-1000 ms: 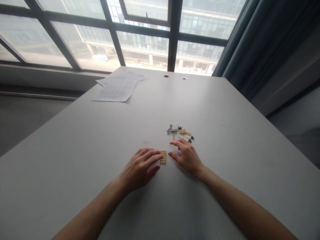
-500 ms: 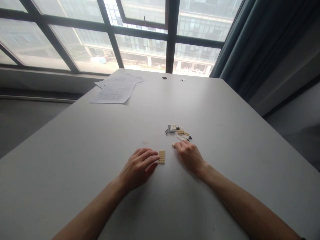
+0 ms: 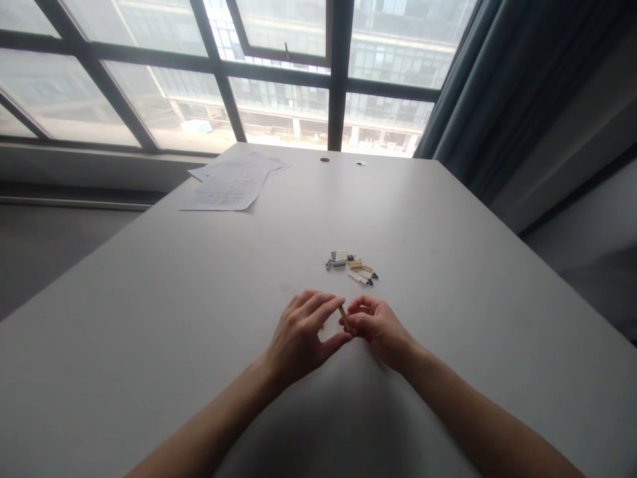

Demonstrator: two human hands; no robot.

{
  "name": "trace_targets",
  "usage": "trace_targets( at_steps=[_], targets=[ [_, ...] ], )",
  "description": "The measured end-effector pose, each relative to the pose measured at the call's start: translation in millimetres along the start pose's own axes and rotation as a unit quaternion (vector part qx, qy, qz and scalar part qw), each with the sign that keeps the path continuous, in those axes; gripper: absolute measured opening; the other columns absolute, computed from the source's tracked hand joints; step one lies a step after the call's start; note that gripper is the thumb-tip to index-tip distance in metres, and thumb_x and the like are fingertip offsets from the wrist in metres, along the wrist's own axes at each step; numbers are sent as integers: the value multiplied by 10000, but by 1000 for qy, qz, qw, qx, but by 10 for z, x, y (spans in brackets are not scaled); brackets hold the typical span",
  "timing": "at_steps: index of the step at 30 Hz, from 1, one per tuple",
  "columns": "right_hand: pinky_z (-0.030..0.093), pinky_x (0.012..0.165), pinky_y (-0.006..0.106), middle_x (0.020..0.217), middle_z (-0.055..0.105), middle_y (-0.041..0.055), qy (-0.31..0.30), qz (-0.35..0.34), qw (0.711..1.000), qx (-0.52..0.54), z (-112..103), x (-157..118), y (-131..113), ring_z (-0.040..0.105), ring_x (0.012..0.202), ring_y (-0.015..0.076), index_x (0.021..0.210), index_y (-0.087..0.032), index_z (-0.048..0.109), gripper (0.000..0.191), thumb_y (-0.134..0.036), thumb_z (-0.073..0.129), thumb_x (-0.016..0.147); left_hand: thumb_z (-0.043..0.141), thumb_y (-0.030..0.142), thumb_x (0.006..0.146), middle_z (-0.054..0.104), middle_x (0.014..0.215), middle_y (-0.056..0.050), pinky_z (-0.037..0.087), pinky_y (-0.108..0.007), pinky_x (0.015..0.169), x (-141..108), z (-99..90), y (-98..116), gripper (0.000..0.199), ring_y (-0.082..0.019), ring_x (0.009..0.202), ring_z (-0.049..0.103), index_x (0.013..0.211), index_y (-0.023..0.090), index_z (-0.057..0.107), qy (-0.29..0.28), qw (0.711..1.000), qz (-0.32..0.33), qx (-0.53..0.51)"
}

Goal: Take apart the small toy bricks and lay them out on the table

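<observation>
Since the prev. frame, L hand (image 3: 304, 332) has shifted right & R hand (image 3: 383, 333) has drawn in closer to the body, so they now meet at a slim tan piece (image 3: 343, 315). It's held at a slant above the table (image 3: 423, 219): L index on its top end & thumb by the low end, R thumb & fingers curled in a pinch on its lower part. Prob. two-handed b/c something that small needs steadying from both ends. Can't tell if it's a strip or a plate on edge, nor what else R fingers may hide. Just beyond, spare bricks lie in a loose bunch, presumably kept there for easy reach: white strips (image 3: 356, 277) w/ dark bits (image 3: 370, 282) nearest, then tan bricks (image 3: 355, 264), a grey brick (image 3: 339, 264) & white brick (image 3: 341, 255) at the back. Papers (image 3: 226, 189) sit well apart, farther off to the left, prob. so they don't crowd the work. Past the table's far edge: window (image 3: 335, 106), w/ curtain (image 3: 458, 99) at right.
</observation>
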State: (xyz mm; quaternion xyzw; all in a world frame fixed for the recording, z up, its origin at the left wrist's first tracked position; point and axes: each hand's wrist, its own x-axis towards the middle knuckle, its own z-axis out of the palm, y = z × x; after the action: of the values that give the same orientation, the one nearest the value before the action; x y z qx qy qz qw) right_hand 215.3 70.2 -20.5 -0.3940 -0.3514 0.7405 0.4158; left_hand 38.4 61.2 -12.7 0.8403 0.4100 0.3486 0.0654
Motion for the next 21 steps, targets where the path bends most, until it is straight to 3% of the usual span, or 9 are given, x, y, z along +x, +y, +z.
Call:
trace_targets(
  at_steps=[8,11,14,21],
  targets=[
    [412,626,224,719,695,14,-21,-1,999,32,14,11,56,596,668,125,784,-171,617,220,-124,743,609,685,301,794,653,1051,-83,480,-361,841,-88,84,-45,405,-216,944,578,1170,213,561,36,999,12,-31],
    [416,687,246,785,702,41,-75,12,997,28,10,-7,64,596,710,131,901,-152,687,223,-188,724,684,712,276,775,661,1036,-75,489,-347,842,-95,82,-61,417,-207,951,585,1157,212,560,68,996,33,-43],
    [401,720,263,815,698,65,-124,19,992,-4,2,-24,69,576,711,128,886,-130,723,189,-272,678,770,727,268,760,663,1037,-81,494,-346,846,-94,68,-68,441,-210,966,589,1160,203,555,86,995,47,-36],
    [392,713,271,744,675,34,-106,27,994,-25,-16,-25,91,564,677,127,784,-139,710,165,-298,726,742,719,234,762,668,1025,-89,496,-347,848,-82,61,-43,442,-214,979,593,1167,183,551,91,994,63,-17]
  ],
)
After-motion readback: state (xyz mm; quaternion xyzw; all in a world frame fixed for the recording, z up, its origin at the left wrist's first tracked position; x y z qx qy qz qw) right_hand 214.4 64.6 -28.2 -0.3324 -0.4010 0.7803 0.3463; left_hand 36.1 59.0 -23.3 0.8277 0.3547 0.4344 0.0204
